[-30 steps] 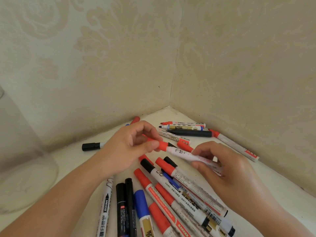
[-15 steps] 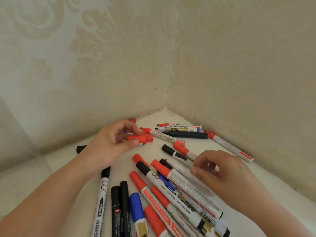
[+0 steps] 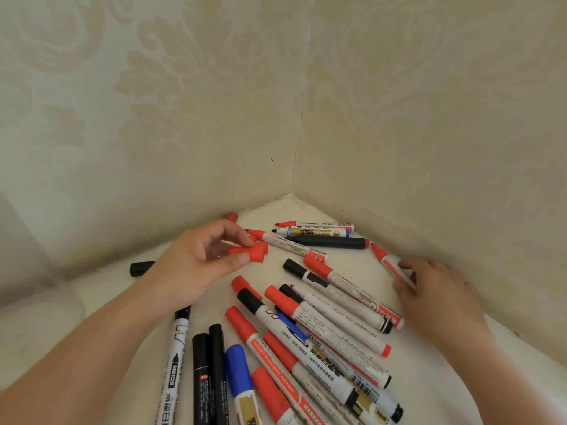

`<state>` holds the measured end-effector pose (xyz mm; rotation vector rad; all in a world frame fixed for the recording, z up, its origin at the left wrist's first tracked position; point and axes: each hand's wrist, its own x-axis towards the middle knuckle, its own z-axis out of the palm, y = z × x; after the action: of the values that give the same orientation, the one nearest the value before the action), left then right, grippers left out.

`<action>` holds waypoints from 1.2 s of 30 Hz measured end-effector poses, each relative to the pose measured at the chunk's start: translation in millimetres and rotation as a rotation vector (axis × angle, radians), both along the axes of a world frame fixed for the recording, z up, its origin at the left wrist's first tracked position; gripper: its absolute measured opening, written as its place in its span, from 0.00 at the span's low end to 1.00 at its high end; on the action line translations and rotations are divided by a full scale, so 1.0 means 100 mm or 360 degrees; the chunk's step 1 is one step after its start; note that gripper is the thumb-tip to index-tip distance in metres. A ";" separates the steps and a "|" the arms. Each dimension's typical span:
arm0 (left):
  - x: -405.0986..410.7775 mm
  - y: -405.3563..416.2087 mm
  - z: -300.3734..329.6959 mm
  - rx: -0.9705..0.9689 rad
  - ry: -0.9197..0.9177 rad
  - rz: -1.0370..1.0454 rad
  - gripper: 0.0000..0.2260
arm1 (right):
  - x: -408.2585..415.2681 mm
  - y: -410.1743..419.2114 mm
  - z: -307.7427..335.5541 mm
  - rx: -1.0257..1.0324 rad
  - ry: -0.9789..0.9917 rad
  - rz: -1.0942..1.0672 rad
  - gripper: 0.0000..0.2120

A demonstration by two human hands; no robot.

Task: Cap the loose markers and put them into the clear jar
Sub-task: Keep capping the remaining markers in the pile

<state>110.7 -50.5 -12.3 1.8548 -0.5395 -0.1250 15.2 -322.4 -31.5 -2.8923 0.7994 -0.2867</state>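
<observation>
My left hand [image 3: 199, 265] pinches a loose red cap [image 3: 250, 252] between thumb and fingers, just above the white surface. My right hand [image 3: 429, 289] is at the right wall, its fingers closing around a red-tipped white marker [image 3: 388, 262] that lies along the wall. A pile of red, black and blue markers [image 3: 306, 332] spreads between my hands and toward me. Three more markers [image 3: 322, 233] lie in the back corner. The clear jar shows only as a faint blurred shape [image 3: 36, 305] at the far left.
Two patterned cream walls meet in a corner [image 3: 294, 185] right behind the markers. A black-capped marker [image 3: 141, 268] lies behind my left wrist. Another black-tipped white marker [image 3: 176, 357] lies beside my left forearm.
The red cap came off the white marker, which my right hand laid back on the pile. My right hand then moved right to the marker by the wall. The view shifted away from the jar.
</observation>
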 end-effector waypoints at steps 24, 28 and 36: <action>-0.08 -0.03 0.08 -0.0170 0.0147 -0.0335 0.12 | -0.16 0.56 0.21 0.0364 -0.0456 0.1196 0.15; -0.17 -0.12 0.14 0.0135 -0.0064 -0.0391 0.08 | -0.18 0.58 0.22 0.0328 -0.0536 0.1253 0.16; -0.26 -0.18 0.18 0.0653 -0.0625 -0.0338 0.17 | -0.20 0.60 0.22 0.0529 -0.0630 0.1189 0.14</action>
<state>84.4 -68.5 5.5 2.2319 -1.0464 -0.0100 -4.6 -262.8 -9.5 -2.4678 -0.2779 -0.5403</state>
